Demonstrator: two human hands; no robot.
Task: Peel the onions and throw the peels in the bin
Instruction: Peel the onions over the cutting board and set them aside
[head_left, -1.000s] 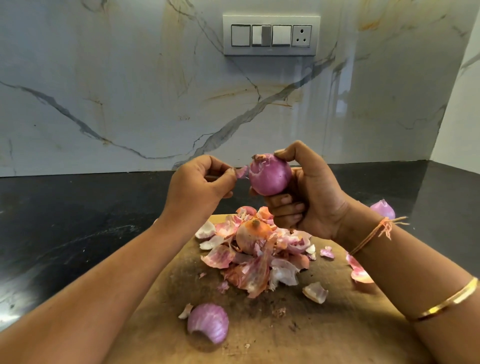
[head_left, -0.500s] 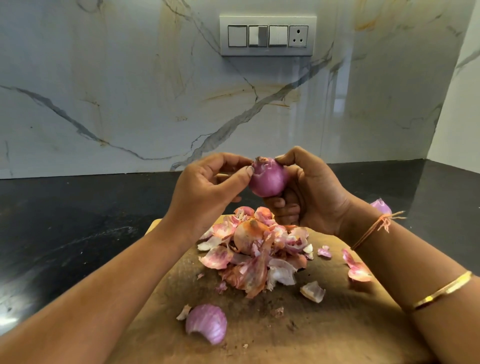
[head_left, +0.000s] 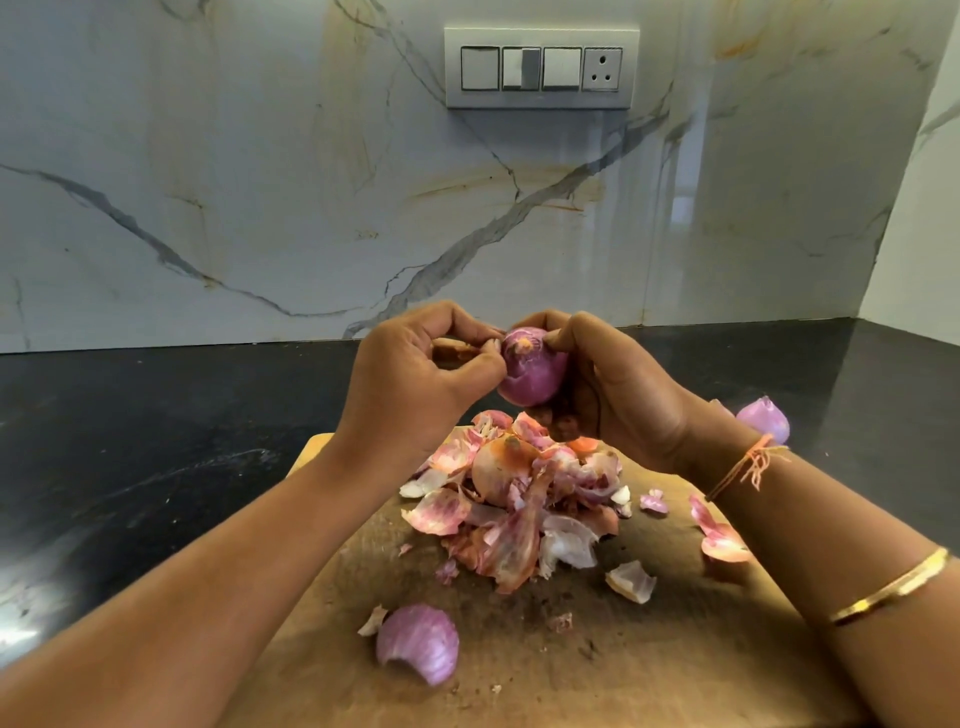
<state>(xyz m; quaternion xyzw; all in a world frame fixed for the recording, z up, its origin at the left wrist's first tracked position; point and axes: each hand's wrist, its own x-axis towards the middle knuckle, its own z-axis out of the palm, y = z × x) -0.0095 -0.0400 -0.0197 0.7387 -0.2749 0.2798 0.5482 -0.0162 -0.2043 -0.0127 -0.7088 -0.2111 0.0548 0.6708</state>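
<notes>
A purple onion is held above the wooden cutting board. My right hand grips it from the right and underneath. My left hand pinches at the onion's upper left side with thumb and fingertips. Below them a heap of pink and orange onion peels lies on the board. A curved purple onion layer lies at the board's near side. No bin is in view.
The board rests on a black stone counter. Another purple onion piece lies on the counter behind my right wrist. Loose peel scraps sit at the board's right. A marble wall with a switch panel stands behind.
My left hand, which was apart from the onion holding a bit of peel, has come back against it. The onion has turned in my right hand, showing its cut end.
</notes>
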